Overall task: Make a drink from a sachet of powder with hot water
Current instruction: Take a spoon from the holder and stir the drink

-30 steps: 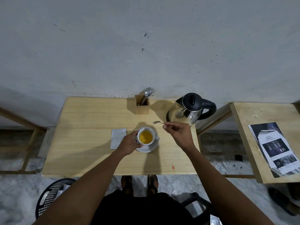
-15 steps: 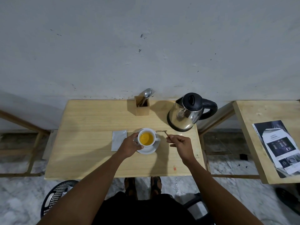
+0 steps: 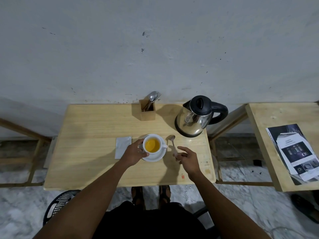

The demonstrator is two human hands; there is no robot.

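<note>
A white cup (image 3: 153,139) holding an orange-yellow drink (image 3: 152,145) stands on a white saucer (image 3: 156,156) in the middle of the wooden table (image 3: 89,152). My left hand (image 3: 133,153) grips the cup's left side. A metal teaspoon (image 3: 172,144) lies flat on the table just right of the saucer. Over the spoon's handle end, my right hand (image 3: 187,158) hovers with its fingers spread and nothing held. A white sachet (image 3: 122,147) lies flat to the left of the cup.
A steel kettle (image 3: 195,119) with a black lid and handle stands at the back right. A wooden cutlery holder (image 3: 147,111) sits at the back centre. Leaflets (image 3: 296,150) lie on a second table to the right. A black basket (image 3: 58,204) is on the floor.
My right hand brought the teaspoon down from above the cup, laid it on the table right of the saucer, and let go. My left hand stayed on the cup.
</note>
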